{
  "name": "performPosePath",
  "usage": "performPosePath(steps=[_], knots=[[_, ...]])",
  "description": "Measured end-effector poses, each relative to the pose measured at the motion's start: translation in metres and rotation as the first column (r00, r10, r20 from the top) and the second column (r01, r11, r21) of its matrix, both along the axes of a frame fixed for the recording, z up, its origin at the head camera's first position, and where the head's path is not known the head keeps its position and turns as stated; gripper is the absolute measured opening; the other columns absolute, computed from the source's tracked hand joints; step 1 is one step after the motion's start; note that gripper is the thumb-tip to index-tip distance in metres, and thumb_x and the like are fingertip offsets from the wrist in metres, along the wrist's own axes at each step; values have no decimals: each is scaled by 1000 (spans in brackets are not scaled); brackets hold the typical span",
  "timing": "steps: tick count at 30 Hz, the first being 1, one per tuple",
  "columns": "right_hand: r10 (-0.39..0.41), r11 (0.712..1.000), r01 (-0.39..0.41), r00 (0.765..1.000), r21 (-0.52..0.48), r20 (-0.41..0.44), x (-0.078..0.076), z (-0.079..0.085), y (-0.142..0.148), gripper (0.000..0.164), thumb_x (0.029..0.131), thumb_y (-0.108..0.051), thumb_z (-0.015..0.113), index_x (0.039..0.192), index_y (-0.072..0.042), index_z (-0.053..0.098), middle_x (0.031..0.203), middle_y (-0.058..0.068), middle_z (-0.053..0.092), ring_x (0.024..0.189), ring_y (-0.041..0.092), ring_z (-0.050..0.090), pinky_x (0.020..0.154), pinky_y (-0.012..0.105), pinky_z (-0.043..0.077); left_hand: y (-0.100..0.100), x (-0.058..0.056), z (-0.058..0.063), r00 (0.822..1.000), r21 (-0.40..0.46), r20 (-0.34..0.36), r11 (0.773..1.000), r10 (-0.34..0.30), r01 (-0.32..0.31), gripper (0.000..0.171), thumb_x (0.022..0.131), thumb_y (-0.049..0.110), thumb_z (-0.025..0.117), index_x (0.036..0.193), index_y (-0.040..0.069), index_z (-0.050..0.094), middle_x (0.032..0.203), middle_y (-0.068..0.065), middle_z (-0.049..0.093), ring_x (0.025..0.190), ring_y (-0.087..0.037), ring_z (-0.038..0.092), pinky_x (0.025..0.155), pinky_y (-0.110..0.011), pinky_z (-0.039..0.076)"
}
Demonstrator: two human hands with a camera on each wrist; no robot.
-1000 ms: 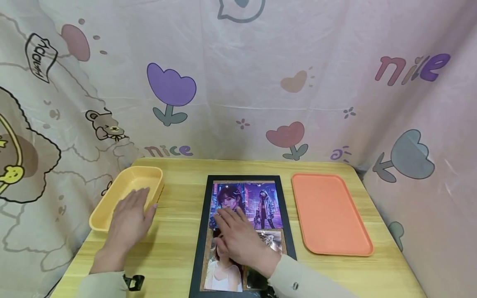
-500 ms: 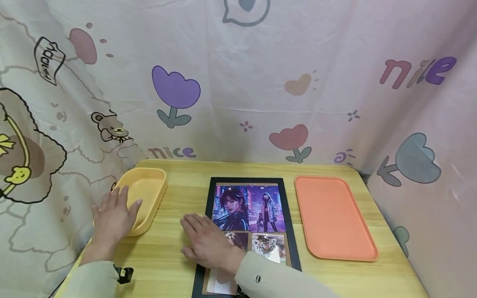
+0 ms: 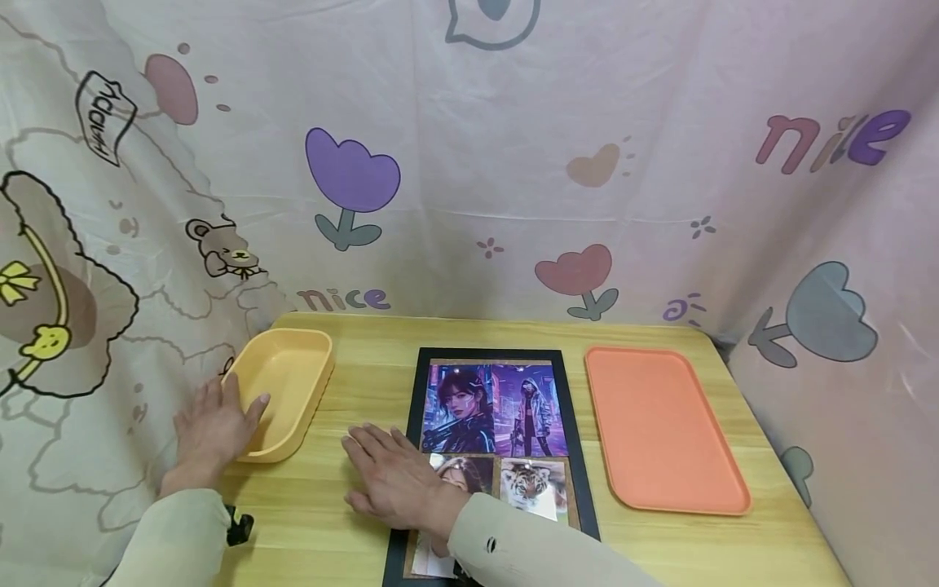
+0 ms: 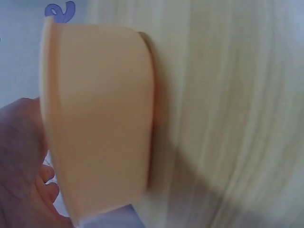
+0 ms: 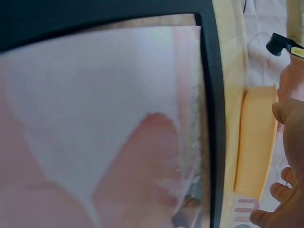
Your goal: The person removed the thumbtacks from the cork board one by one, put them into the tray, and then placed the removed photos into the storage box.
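In the head view my left hand (image 3: 209, 436) lies at the left rim of the yellow tray (image 3: 282, 391), fingers spread and thumb over the rim. Whether it touches the tray is hard to tell. The tray's side wall (image 4: 104, 118) fills the middle of the left wrist view, with part of the hand (image 4: 21, 156) behind its rim. My right hand (image 3: 396, 481) holds nothing, its fingers extended left past the edge of the black frame (image 3: 579, 456). Inside the frame are several pictures, among them a purple portrait (image 3: 459, 408) and a tiger (image 3: 530, 485). My forearm hides the lower ones.
An orange tray (image 3: 667, 432) lies flat to the right of the frame. All of it stands on a wood-grain table (image 3: 374, 359). A printed curtain (image 3: 469, 163) hangs behind and at both sides.
My right hand has moved left, off the pictures, toward the table beside the frame. My left hand has shifted left, from above the yellow tray to its left rim.
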State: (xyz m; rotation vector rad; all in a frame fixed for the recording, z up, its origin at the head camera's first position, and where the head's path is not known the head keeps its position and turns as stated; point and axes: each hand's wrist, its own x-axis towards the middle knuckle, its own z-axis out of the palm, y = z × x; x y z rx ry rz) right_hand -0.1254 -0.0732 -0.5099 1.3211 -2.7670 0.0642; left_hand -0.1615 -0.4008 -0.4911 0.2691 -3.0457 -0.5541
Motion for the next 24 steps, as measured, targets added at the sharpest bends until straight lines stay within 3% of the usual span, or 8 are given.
performPosePath(steps=[3,8,13,20,24], knots=[[-11,1000,11,1000,16,6,0,-3,3,76,109,-59,40,170,-17,22,175,1,26,161,18,26,128,42,32,-3,1,-6,1000,13,21,1000,-10,9,95,110,62,28,163,-12,2,163,-46,1,153,-63,-4,111,-89,-1],[-14,1000,14,1000,19,14,-3,-5,8,74,110,-59,36,170,-16,21,175,2,26,161,19,26,129,43,31,5,6,-6,999,4,47,1000,-27,27,98,110,64,25,161,-16,2,162,-49,-1,152,-65,-7,109,-90,-2],[-22,1000,22,1000,17,17,-5,-4,15,74,111,-58,36,169,-15,22,175,3,27,161,20,27,129,44,31,24,11,-5,998,-44,46,998,-32,34,101,109,67,25,159,-19,11,159,-52,2,151,-67,-2,107,-91,1],[-44,999,44,999,-7,26,-10,-3,19,75,110,-57,38,169,-13,22,175,5,26,161,22,28,129,44,29,54,24,-8,995,-10,85,998,-59,60,107,107,71,25,158,-21,8,159,-50,-16,149,-66,-18,107,-90,-10],[-48,999,48,999,-21,27,-11,-2,21,75,110,-57,39,169,-13,23,175,5,27,161,22,28,129,45,30,75,34,-9,993,-17,98,998,-64,66,108,107,72,25,157,-23,11,159,-50,-15,149,-66,-16,106,-90,-10]])
